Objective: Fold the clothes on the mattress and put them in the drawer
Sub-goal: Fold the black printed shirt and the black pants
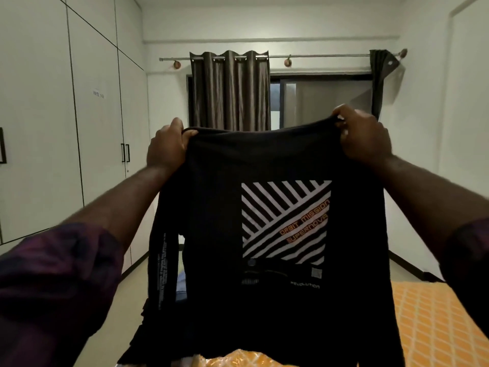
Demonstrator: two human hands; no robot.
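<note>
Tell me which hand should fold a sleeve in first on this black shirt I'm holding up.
Probably the left hand. The black printed shirt's long sleeve hangs free just below it, while no loose sleeve shows below the right hand. Both hands grip the top edge.

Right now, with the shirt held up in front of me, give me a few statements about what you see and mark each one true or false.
1. Both hands, the left hand and the right hand, grip the top edge of the black shirt. True.
2. The shirt lies flat on the mattress. False: it hangs in the air from both hands, above the orange patterned mattress.
3. The shirt's print has white diagonal stripes and orange lettering. True.
4. The brown curtain covers the whole window. False: it is bunched at the left, and the rest of the window is uncovered.
5. The white wardrobe doors stand open. False: they are shut.
</note>
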